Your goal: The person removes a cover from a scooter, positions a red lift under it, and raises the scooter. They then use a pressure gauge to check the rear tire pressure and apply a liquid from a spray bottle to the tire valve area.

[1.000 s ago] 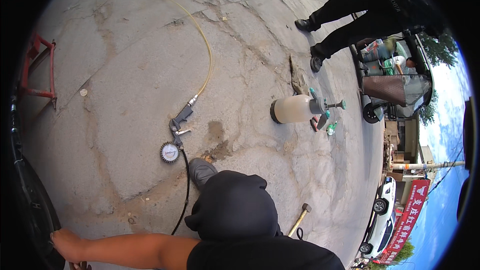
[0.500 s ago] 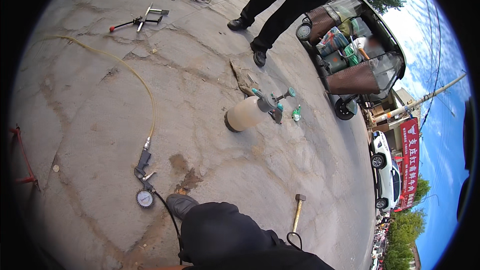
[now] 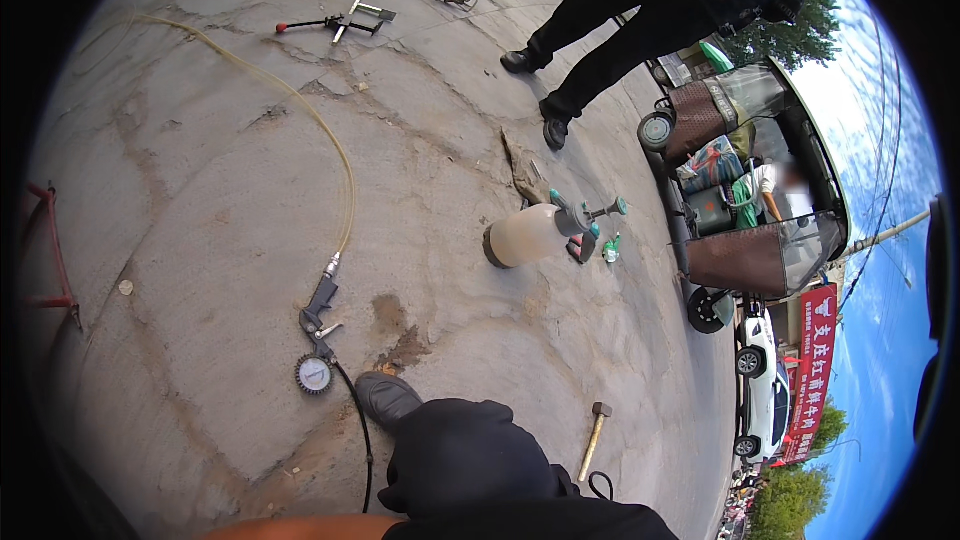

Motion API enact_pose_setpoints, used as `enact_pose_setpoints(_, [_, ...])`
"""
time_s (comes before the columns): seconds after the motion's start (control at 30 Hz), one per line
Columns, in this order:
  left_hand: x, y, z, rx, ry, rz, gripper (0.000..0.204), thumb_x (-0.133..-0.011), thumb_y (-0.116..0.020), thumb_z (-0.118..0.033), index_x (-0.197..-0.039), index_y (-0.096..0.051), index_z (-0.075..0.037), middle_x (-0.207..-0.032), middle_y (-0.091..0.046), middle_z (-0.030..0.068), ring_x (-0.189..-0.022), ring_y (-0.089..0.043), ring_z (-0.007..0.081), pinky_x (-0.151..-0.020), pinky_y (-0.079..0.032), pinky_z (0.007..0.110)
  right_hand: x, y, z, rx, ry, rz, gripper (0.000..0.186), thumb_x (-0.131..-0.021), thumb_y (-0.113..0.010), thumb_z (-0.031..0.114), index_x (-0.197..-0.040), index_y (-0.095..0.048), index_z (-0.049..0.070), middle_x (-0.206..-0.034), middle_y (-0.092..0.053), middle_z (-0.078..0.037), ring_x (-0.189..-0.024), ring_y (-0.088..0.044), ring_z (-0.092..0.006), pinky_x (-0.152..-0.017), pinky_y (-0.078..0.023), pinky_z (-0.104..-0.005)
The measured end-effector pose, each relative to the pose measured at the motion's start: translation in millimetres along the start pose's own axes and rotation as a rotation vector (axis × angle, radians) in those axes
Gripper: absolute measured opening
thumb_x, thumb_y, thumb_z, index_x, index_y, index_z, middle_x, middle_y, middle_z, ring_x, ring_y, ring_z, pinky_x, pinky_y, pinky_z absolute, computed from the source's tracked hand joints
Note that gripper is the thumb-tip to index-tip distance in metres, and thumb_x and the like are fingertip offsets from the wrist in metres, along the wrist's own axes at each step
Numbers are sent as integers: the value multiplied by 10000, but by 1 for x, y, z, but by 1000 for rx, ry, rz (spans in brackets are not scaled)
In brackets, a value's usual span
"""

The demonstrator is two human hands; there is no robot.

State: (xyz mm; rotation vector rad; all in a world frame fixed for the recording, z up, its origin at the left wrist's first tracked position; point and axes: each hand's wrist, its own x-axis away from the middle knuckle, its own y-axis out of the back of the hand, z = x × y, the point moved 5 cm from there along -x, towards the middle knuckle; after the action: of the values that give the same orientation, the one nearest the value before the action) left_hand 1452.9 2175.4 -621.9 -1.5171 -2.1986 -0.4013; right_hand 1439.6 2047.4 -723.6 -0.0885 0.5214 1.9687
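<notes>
Both my hands are out of view. Part of a bare forearm (image 3: pixel 290 529) shows along the lower edge, beside my bent, black-clad leg (image 3: pixel 460 455) and grey shoe (image 3: pixel 390 400). Nearest these on the cracked concrete (image 3: pixel 230 240) lies a tyre inflator gun (image 3: pixel 320 300) with a round gauge (image 3: pixel 314 373), a black hose and a clear yellowish air line (image 3: pixel 335 140). A translucent pump sprayer (image 3: pixel 525 235) stands farther forward, beside a dirty cloth (image 3: pixel 525 170) and small items. A hammer (image 3: pixel 595 440) lies to the right.
A red metal frame (image 3: pixel 55 270) is at the left. Metal tools (image 3: pixel 350 20) lie at the top. A person in black (image 3: pixel 650 10) stands ahead. At right are a covered three-wheeler (image 3: pixel 735 250) with a person inside (image 3: pixel 770 190), a white car (image 3: pixel 760 380) and a red banner (image 3: pixel 808 380).
My left hand, earlier at the dark tyre on the left, has dropped out of view. The camera has tilted. The three-wheeler has moved down the picture relative to the sprayer.
</notes>
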Motion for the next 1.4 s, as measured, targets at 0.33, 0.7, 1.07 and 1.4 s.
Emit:
enact_pose_setpoints(0.33, [2,1,-29,-117,2,-11,622,-1014,-387,-348,-1451,-399,95,-1493,-414,323,-1419,-366,427,-1222,-225,539,-16,-4,9,33,42,96,378,-795,-697,443,-766,-750,70,-790,-718,-137,-742,-675,-334,-683,-546,-452])
enact_pose_setpoints(0.7, [7,-16,-53,-30,136,-94,597,-987,-438,-358,-1381,-465,91,-1389,-523,275,-1340,-468,383,-1178,-289,546,-26,12,34,59,94,165,364,-780,-706,430,-842,-762,76,-858,-731,-132,-830,-689,-332,-733,-548,-460])
enact_pose_setpoints(1.07, [-4,-79,-35,42,402,-142,314,-986,-542,-222,-710,-479,-85,-657,-454,34,-597,-437,147,-522,-334,290,52,160,54,281,45,493,373,-764,-715,417,-917,-774,82,-926,-744,-128,-918,-703,-330,-784,-551,-468])
enact_pose_setpoints(1.4, [28,-130,-5,-215,528,183,480,-1080,-458,-384,-666,-427,-143,-538,-351,-14,-431,-300,114,-429,-306,224,577,650,198,819,-744,-1335,134,-939,-686,120,-904,-694,-9,-723,-663,-9,-633,-551,-56,-574,-452,-237])
